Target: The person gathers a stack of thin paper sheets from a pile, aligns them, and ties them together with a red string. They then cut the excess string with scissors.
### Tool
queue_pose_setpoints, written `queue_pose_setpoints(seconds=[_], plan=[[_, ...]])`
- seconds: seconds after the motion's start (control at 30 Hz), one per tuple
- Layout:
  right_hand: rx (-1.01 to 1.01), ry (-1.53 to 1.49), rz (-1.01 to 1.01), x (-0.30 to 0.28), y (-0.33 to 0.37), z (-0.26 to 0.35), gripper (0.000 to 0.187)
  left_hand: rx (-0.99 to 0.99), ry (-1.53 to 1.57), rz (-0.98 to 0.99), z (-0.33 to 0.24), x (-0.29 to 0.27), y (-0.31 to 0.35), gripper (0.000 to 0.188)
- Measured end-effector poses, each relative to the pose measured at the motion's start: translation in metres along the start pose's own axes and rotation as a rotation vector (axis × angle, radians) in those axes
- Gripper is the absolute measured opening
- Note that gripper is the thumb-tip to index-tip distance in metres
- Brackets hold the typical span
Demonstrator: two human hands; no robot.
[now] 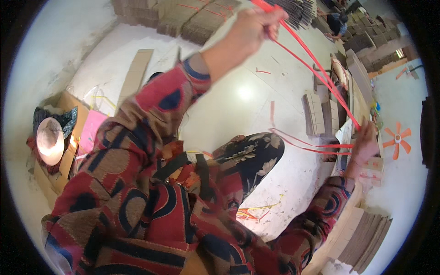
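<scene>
A red plastic strap [321, 68], thin, flat and glossy, runs taut as two lines from the raised left hand [252, 30] down to the right hand [364, 144]. The left hand is clenched around the strap's upper end, held high above the pale polished floor [238, 105]. The right hand pinches the strap's lower end just over a bundle of flat corrugated cardboard sheets [355, 98]; two more lengths of the same strap trail from that hand back toward the person's floral-trousered knee [252, 151].

Beside the bundle, on the floor side, stand two small stacks of folded brown cardboard pieces [321, 114]. Below the right hand lies another fanned pile of cardboard sheets [366, 238]. Past the bundle, an orange six-bladed fan rotor [397, 138] lies on the floor.

Far from the bundle, by the person's left shoulder, an open cardboard box [68, 103] holds a pink sheet and dark cloth; a pale round hat [49, 140] rests there. Loose red and yellow strap offcuts [252, 213] lie under the knee.
</scene>
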State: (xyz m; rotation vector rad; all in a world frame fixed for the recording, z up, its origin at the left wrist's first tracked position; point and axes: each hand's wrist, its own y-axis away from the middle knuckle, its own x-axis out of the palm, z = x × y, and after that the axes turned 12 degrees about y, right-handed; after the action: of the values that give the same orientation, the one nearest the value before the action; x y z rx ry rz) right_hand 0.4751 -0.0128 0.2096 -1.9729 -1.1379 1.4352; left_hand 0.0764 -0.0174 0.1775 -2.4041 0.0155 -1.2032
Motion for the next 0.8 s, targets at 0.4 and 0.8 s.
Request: queue_pose_setpoints(seconds=[0.4,0.8], plan=[[0.371,-1.633,0.834,0.181,0.016,0.195,0.052,-0.501,-0.186,-0.162,0.167,-0.114,-0.029,0.019],[0.024,-1.526,1.986,0.349,0.237,0.338,0.028,-0.267,-0.52,-0.684,0.082,-0.468,-0.077,0.029]])
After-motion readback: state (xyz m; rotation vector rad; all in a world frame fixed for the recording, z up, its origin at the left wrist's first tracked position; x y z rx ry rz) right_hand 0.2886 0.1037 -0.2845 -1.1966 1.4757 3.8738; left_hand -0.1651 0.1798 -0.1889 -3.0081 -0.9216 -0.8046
